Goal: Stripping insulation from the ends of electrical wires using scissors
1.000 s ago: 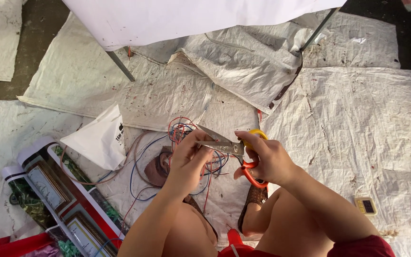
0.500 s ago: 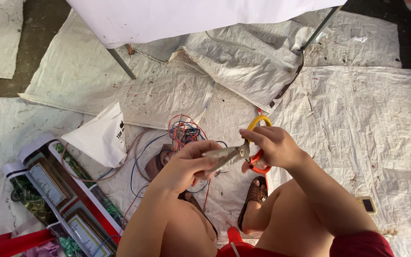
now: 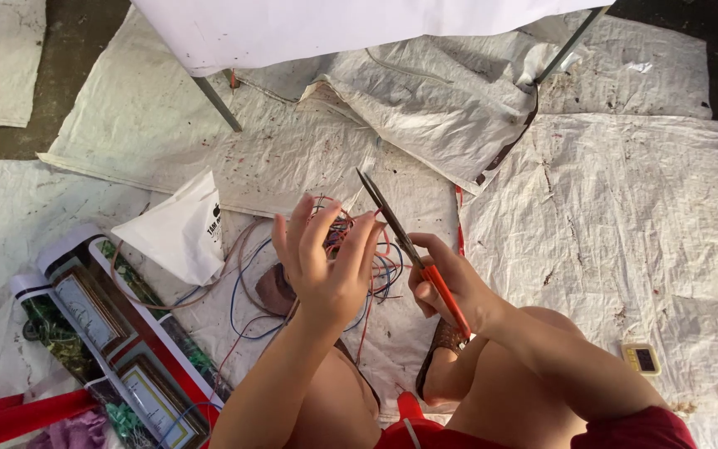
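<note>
My right hand (image 3: 450, 287) grips a pair of scissors (image 3: 409, 245) by the orange handles, the closed metal blades pointing up and to the left. My left hand (image 3: 326, 262) is raised just left of the blades, fingers spread, holding nothing I can make out. Behind and below that hand lies a tangle of thin red, blue and dark wires (image 3: 355, 249) spread on the white woven sheet (image 3: 608, 216). My bare knees and sandalled foot (image 3: 438, 357) show at the bottom.
A white table with metal legs (image 3: 218, 104) stands at the top. A white paper bag (image 3: 180, 229) lies left of the wires, with rolled printed posters (image 3: 101, 324) at the lower left. A small yellow device (image 3: 643, 357) sits at the right.
My left hand has let go of the scissor blades and opened its fingers. My right hand has turned the scissors so the blades point up and left.
</note>
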